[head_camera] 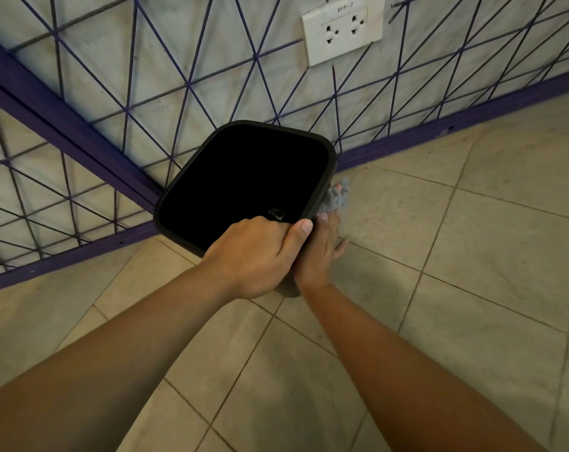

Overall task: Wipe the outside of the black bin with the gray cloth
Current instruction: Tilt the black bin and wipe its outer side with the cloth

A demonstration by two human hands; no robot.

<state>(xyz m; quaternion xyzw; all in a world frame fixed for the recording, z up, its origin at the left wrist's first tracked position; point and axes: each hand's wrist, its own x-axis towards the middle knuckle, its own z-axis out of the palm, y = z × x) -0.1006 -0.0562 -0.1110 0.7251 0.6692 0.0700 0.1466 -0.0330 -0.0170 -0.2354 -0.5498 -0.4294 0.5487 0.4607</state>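
Note:
The black bin (331,164) stands on the tiled floor in a corner, its square opening facing up at me. My left hand (257,256) grips the bin's near rim, fingers inside and thumb over the edge. My right hand (320,256) reaches down along the bin's right outer side and presses the gray cloth (335,199) against it. The cloth bunches out past my fingers beside the rim. Most of the bin's outer wall is hidden below the rim.
Two walls with a purple line pattern and a purple baseboard (439,132) meet behind the bin. A white double socket (342,31) sits on the right wall. Beige floor tiles (456,256) spread to the right and toward me.

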